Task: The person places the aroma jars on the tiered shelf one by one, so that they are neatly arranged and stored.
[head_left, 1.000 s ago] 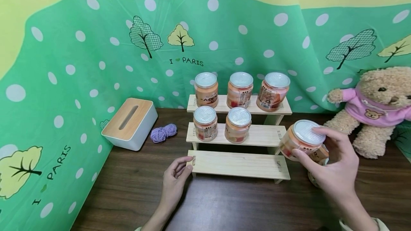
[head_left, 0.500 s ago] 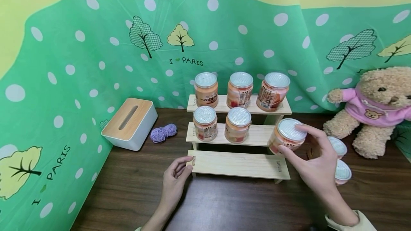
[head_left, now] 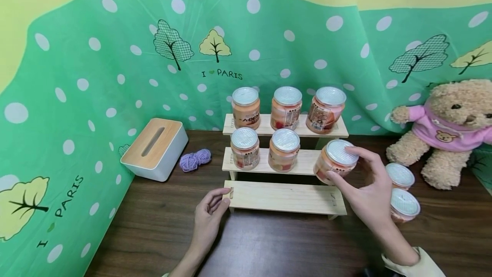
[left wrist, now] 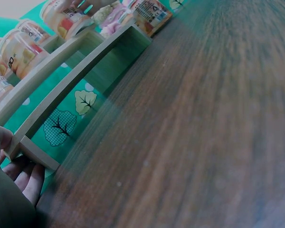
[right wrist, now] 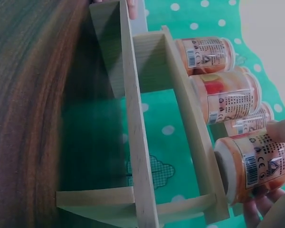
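Note:
A three-tier wooden stepped rack [head_left: 284,196] stands on the table. My left hand [head_left: 207,219] grips the left end of its lowest board, thumb on top and fingers underneath in the left wrist view. In my right hand [head_left: 370,193] is a jar [head_left: 331,163] with a silver lid and a printed orange label, pinched between thumb and fingers. It is slightly tilted, its base [right wrist: 224,170] right at the middle board's right end. Two similar jars [head_left: 245,151] [head_left: 283,153] sit on that board, left of it. Three more jars [head_left: 287,110] line the top board.
Two jars [head_left: 400,175] [head_left: 405,203] stand on the table, right of the rack, partly behind my right hand. A teddy bear [head_left: 446,134] in pink sits at the far right. To the left are purple yarn [head_left: 195,160] and a wood-topped tissue box [head_left: 153,148].
My right hand has carried the jar leftward, from beside the rack to the right end of the middle board. The two jars on the table came into view. My left hand stayed put.

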`<action>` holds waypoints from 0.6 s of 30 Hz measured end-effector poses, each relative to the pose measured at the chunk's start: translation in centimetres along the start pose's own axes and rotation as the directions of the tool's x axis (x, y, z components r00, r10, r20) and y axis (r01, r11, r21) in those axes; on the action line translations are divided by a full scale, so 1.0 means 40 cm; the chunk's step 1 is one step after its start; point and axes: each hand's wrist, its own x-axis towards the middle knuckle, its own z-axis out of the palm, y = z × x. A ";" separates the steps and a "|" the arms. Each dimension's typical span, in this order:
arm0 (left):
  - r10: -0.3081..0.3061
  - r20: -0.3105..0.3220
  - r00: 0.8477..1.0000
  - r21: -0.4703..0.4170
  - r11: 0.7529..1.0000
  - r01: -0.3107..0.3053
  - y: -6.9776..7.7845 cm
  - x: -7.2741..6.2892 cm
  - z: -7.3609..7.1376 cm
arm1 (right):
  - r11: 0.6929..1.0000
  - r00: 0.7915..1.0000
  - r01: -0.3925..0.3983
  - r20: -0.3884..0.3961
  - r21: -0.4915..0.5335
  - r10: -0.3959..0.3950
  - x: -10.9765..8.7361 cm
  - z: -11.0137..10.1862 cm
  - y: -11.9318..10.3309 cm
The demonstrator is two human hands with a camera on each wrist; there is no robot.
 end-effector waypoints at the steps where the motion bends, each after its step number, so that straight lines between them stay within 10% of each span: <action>1: -0.012 -0.004 1.000 0.002 1.000 0.012 0.009 -0.001 0.002 | 1.000 1.000 -0.011 0.008 -0.013 0.011 0.002 0.001 -0.003; 18: -0.002 -0.010 1.000 -0.022 1.000 0.002 0.028 -0.005 0.009 | 0.989 1.000 -0.012 0.020 -0.148 0.015 0.023 0.028 0.012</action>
